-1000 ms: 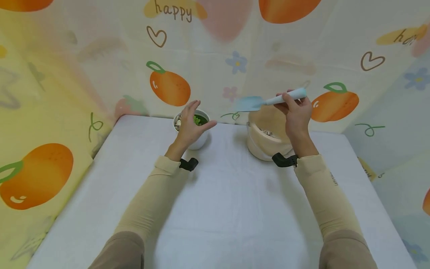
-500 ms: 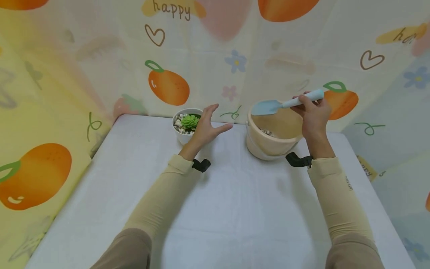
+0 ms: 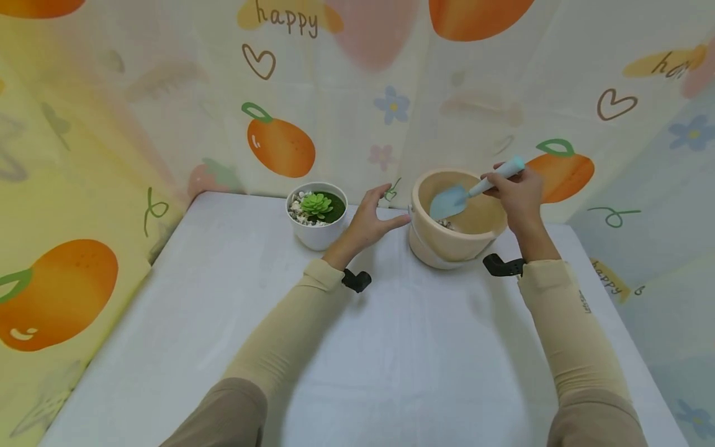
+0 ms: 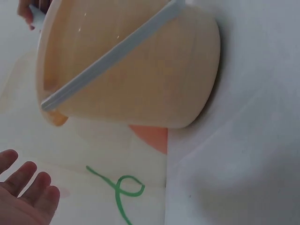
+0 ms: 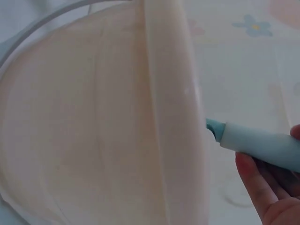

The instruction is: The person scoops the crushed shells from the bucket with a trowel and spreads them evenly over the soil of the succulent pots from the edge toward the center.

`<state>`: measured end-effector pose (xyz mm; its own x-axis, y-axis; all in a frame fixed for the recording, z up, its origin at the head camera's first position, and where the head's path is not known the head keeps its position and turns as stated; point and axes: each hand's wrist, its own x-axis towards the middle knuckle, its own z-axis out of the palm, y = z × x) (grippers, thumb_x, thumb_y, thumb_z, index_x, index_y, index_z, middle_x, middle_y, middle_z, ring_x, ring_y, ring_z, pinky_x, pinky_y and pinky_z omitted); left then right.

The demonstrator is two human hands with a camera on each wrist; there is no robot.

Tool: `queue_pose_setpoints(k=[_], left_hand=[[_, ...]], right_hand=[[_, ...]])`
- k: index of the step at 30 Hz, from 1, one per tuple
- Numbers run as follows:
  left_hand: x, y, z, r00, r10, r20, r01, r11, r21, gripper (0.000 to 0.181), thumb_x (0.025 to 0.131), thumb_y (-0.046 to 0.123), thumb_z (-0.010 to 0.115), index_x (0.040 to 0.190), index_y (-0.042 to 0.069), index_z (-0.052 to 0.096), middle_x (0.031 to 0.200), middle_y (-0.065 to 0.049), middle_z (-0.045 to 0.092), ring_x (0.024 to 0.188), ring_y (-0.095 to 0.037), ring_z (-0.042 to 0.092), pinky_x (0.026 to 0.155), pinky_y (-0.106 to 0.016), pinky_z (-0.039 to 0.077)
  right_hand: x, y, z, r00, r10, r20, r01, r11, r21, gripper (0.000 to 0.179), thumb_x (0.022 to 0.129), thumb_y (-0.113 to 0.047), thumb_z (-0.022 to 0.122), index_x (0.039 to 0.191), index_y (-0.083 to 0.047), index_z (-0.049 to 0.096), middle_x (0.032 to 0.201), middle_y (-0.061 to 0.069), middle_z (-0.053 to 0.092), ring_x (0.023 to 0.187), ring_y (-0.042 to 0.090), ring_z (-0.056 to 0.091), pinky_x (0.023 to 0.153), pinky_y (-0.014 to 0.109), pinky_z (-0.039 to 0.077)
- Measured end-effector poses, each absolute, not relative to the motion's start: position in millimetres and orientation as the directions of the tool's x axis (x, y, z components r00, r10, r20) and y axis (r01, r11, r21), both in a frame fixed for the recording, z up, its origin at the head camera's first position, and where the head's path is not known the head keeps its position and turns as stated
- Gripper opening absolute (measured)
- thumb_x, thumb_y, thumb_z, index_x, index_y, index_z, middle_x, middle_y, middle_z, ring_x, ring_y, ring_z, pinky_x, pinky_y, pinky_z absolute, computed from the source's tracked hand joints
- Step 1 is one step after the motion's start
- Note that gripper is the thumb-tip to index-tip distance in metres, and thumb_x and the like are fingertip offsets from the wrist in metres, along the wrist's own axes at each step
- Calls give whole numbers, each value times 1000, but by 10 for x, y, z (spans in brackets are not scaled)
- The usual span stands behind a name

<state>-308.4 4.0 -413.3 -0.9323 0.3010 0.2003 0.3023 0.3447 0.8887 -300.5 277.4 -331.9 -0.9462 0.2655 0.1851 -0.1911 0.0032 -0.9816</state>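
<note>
My right hand grips the white handle of a light-blue garden trowel. The trowel's blade dips inside a beige bucket, just over a little pebbly material at its bottom. In the right wrist view, the bucket's wall hides the blade, while the trowel handle shows between the fingers. Beside the bucket's left rim is my left hand, thumb and fingers spread apart with nothing between them. The left wrist view has its fingers below the bucket and its grey carrying handle.
A white pot with a green succulent, pale pebbles and dark green filling stands left of my left hand. The white-covered table meets a printed cloth backdrop right behind the pot and the bucket.
My left hand has moved right, from in front of the succulent pot to the bucket's left side. My right hand has shifted right, and the trowel's blade has come down into the bucket.
</note>
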Motion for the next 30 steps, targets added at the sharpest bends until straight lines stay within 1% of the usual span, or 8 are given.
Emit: queue_pose_setpoints(k=[3, 5, 9, 11, 14, 19, 25, 30], left_hand=[[-3078, 116, -4154, -929, 321, 185, 298, 351, 888, 87, 84, 40, 74, 153, 10, 29, 155, -11, 32, 144, -26, 33, 117, -47, 31], [-3074, 164, -4165, -928, 328, 179, 296, 356, 886, 87, 84, 40, 74, 153, 10, 29, 155, -12, 33, 144, -26, 33, 116, -47, 32], [-3071, 256, -4198, -924, 336, 182, 302, 350, 886, 88, 83, 40, 74, 152, 8, 29, 154, -12, 35, 143, -25, 34, 116, -46, 33], [-3070, 300, -4220, -921, 342, 188, 309, 344, 887, 88, 83, 39, 75, 152, 7, 30, 154, -12, 36, 143, -25, 34, 116, -46, 33], [-3065, 365, -4250, -914, 351, 202, 326, 342, 882, 86, 83, 38, 75, 151, 8, 32, 153, -11, 38, 143, -25, 34, 116, -47, 33], [-3053, 461, -4293, -919, 342, 197, 320, 352, 879, 90, 83, 42, 75, 153, 12, 28, 154, -10, 37, 143, -25, 33, 116, -47, 32], [-3044, 548, -4325, -932, 321, 166, 284, 367, 886, 101, 80, 46, 75, 157, 15, 18, 159, -9, 27, 147, -25, 25, 117, -47, 31], [-3049, 560, -4309, -932, 329, 155, 288, 407, 867, 105, 80, 51, 74, 158, 19, 12, 160, -11, 22, 147, -28, 24, 116, -50, 32]], right_hand=[[-3046, 2778, -3353, -960, 208, 190, -167, 122, -978, 9, 87, -1, 66, 92, -9, 63, 73, -8, 68, 71, 4, 69, 65, 17, 57], [-3072, 2771, -3374, -966, 167, 195, -157, 219, -963, 8, 88, -4, 65, 96, -6, 62, 75, -10, 66, 73, 2, 68, 66, 16, 57], [-3108, 2745, -3409, -980, 81, 182, -130, 437, -890, 22, 91, -11, 61, 109, 2, 59, 80, -16, 66, 77, -3, 64, 70, 14, 55], [-3118, 2723, -3426, -984, 45, 170, -122, 528, -840, 26, 91, -13, 60, 112, 3, 58, 82, -16, 67, 79, -3, 62, 73, 16, 52], [-3132, 2680, -3454, -987, -3, 158, -125, 626, -770, 24, 90, -13, 61, 109, 1, 60, 89, -7, 70, 84, 2, 61, 78, 24, 49], [-3180, 2615, -3533, -986, -50, 157, -147, 703, -696, 16, 89, -13, 62, 97, 0, 62, 93, 12, 68, 83, 15, 57, 76, 32, 45], [-3199, 2607, -3610, -983, -91, 157, -172, 741, -650, 18, 91, -16, 61, 96, 1, 62, 88, 13, 64, 76, 16, 50, 69, 29, 42], [-3196, 2609, -3482, -975, -193, 114, -224, 813, -537, 24, 94, -20, 62, 100, 2, 62, 98, 23, 66, 83, 28, 58, 73, 35, 48]])
